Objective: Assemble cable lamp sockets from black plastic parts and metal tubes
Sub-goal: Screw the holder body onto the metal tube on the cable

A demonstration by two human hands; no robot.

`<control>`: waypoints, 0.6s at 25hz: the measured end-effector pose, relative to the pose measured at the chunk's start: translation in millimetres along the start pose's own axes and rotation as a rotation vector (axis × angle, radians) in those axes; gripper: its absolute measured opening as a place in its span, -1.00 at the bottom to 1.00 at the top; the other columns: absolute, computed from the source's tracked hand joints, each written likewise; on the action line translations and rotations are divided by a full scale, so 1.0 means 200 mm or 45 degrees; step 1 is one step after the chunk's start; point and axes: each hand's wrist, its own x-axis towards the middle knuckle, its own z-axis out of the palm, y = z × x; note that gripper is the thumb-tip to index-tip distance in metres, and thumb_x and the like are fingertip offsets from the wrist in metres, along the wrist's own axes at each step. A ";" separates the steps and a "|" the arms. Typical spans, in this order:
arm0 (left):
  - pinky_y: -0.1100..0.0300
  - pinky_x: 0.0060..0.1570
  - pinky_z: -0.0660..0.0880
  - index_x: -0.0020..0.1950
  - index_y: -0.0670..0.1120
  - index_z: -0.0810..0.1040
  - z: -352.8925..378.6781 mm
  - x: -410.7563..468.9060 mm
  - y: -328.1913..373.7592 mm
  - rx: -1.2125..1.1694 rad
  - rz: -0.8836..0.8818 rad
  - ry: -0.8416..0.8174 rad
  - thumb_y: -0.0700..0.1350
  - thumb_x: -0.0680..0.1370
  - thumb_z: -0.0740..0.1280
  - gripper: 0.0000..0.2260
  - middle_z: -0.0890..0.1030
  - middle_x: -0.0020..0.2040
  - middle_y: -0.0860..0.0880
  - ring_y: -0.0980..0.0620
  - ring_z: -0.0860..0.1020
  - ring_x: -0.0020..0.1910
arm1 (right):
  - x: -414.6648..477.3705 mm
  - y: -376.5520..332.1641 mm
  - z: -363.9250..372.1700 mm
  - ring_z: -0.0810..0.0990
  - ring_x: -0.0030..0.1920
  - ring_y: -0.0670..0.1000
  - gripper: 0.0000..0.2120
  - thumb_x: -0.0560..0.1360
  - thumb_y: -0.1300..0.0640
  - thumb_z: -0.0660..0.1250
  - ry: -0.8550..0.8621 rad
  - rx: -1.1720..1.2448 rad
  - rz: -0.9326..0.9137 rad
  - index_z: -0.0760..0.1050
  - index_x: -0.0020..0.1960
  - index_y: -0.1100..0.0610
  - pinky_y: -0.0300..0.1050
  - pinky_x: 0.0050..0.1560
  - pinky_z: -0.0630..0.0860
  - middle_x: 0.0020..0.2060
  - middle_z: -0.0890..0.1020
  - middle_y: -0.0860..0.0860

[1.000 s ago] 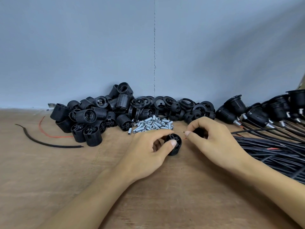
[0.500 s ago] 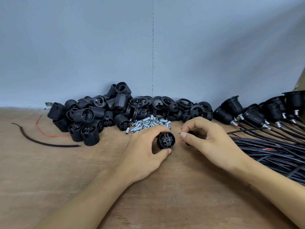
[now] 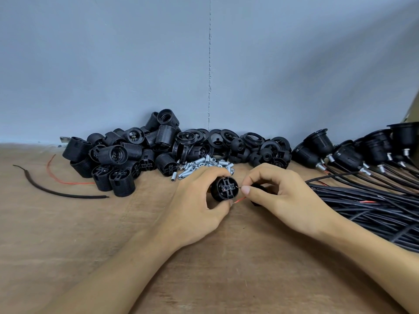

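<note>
My left hand (image 3: pixel 197 205) grips a black threaded socket body (image 3: pixel 223 189), its terminal end facing me. My right hand (image 3: pixel 283 196) pinches a thin wire end at the socket's right rim, and a red wire (image 3: pixel 239 199) runs below it. A black cap piece (image 3: pixel 260 189) sits partly hidden under the right fingers. Behind the hands lies a heap of small metal tubes (image 3: pixel 204 165). Black socket bodies (image 3: pixel 118 159) are piled at the left, with rings and caps (image 3: pixel 249 146) in the middle by the wall.
Assembled sockets with cables (image 3: pixel 353 152) lie at the right, their black cable bundle (image 3: pixel 374 207) spreading over the wooden table (image 3: pixel 113 234). A loose black cable piece (image 3: pixel 56 192) and a red wire scrap (image 3: pixel 65 181) lie at the left. A blue-grey wall stands behind.
The left hand has turned the socket body so its terminal end faces me and lifted it slightly. The right hand has brought the wire ends against the socket's right side.
</note>
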 end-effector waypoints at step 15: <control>0.37 0.09 0.44 0.13 0.06 0.58 0.00 0.00 0.00 0.007 0.062 0.041 -0.20 0.39 0.51 -0.64 0.58 0.04 0.20 0.19 0.55 0.08 | 0.00 0.00 0.01 0.60 -0.17 -0.13 -0.86 0.53 0.07 0.44 0.043 -0.106 0.028 0.62 -0.21 -0.05 -0.36 -0.14 0.43 -0.23 0.64 -0.11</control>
